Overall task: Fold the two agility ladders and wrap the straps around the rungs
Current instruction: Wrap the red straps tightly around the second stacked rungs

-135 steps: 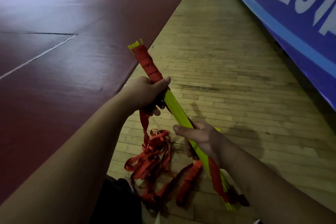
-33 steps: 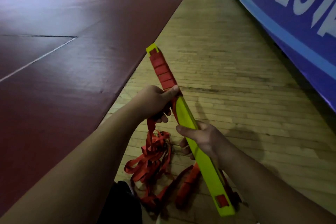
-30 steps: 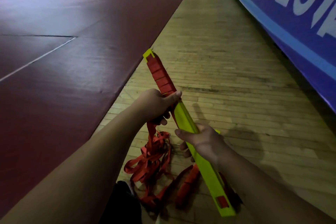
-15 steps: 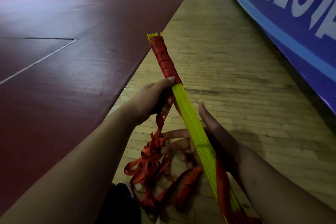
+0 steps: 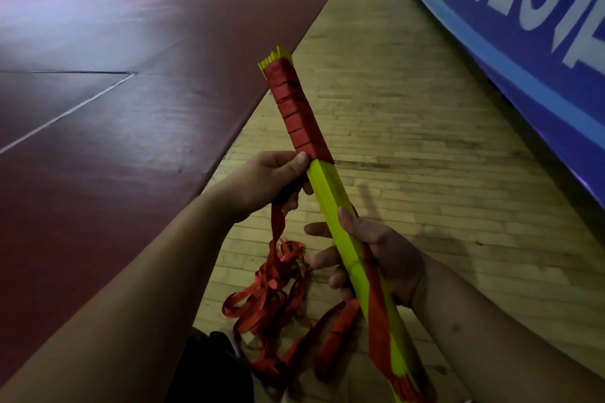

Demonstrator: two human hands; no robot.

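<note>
The right hand [image 5: 383, 255] has come back onto the bundle of yellow rungs [image 5: 330, 186]. Half a second ago it was spread open beneath it; now I see its thumb lying across the top and its fingers reaching under, so it grasps the bundle. A maroon mat [image 5: 98, 108] fills the left, a blue banner [image 5: 523, 42] runs down the right, and the wooden floor [image 5: 409, 141] lies between them. The bundle is held in the air over that wooden floor, slanting up and away from me. The red strap [image 5: 298, 108] is wound in tight turns round its far end. The left hand [image 5: 268, 180] clenches the strap just at the last turn. Below it the strap drops into a loose heap [image 5: 268, 288] on the wooden floor, near the mat's edge.
</note>
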